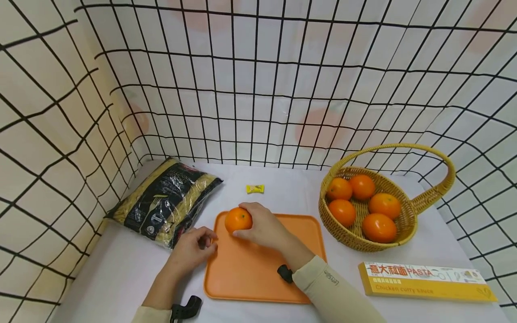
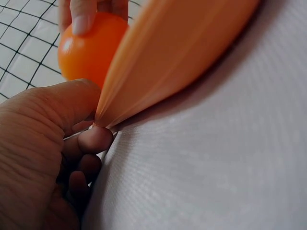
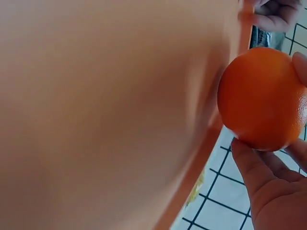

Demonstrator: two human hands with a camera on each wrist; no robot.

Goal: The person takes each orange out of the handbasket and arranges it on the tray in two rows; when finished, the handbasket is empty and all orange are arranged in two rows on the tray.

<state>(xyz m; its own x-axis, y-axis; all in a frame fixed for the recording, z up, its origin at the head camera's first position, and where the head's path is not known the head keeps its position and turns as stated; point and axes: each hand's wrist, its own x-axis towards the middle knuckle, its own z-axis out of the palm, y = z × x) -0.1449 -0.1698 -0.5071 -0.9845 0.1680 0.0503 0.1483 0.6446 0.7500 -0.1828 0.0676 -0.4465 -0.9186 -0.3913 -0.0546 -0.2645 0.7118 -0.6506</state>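
Note:
My right hand (image 1: 262,225) grips an orange (image 1: 238,220) over the far left corner of the orange tray (image 1: 258,282). In the right wrist view, fingers and thumb lie around the sides of the orange (image 3: 261,98); whether it touches the tray cannot be told. At the tray's left edge, my left hand (image 1: 191,251) has its fingers curled. The left wrist view shows the thumb and index finger of the left hand (image 2: 53,115) pinching the tray's rim (image 2: 108,115). Beyond it, the right hand's fingers (image 2: 82,21) are on the orange.
A wicker basket (image 1: 323,211) with a tall handle holds several oranges at the right. In front of it lies a yellow and white pasta box (image 1: 428,281). A bag of pasta (image 1: 165,202) lies at the left, and a small yellow packet (image 1: 255,189) behind the tray. Black wire mesh (image 1: 274,94) surrounds the table.

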